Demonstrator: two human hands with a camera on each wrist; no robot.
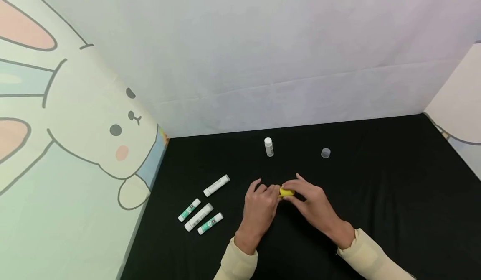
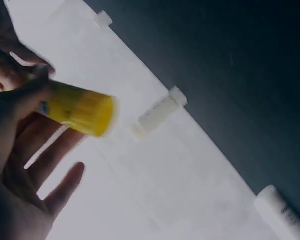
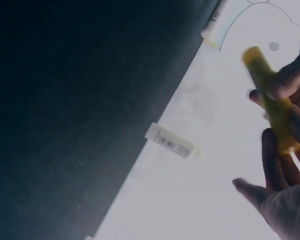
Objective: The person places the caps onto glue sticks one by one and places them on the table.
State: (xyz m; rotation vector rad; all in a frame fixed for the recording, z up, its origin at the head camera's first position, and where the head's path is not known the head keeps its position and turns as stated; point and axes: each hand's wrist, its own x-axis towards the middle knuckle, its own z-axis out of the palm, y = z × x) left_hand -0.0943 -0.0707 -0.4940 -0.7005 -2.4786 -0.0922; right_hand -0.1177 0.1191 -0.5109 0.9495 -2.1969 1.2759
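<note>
In the head view, a yellow glue stick is held between my two hands over the black table. My left hand grips it from the left, with the thumb lying along the tube in the left wrist view. From the other side, my right hand pinches it between thumb and fingers. The left wrist view shows the yellow tube lying tilted, with a round end facing right. In the right wrist view the same tube slants past the fingertips. The left hand covers part of it in the head view.
Behind the hands, a white glue stick stands upright. A small clear cap lies to its right. Left of the hands lie a white tube, another white tube and two green-labelled sticks. A pale cloth wall borders the table's back.
</note>
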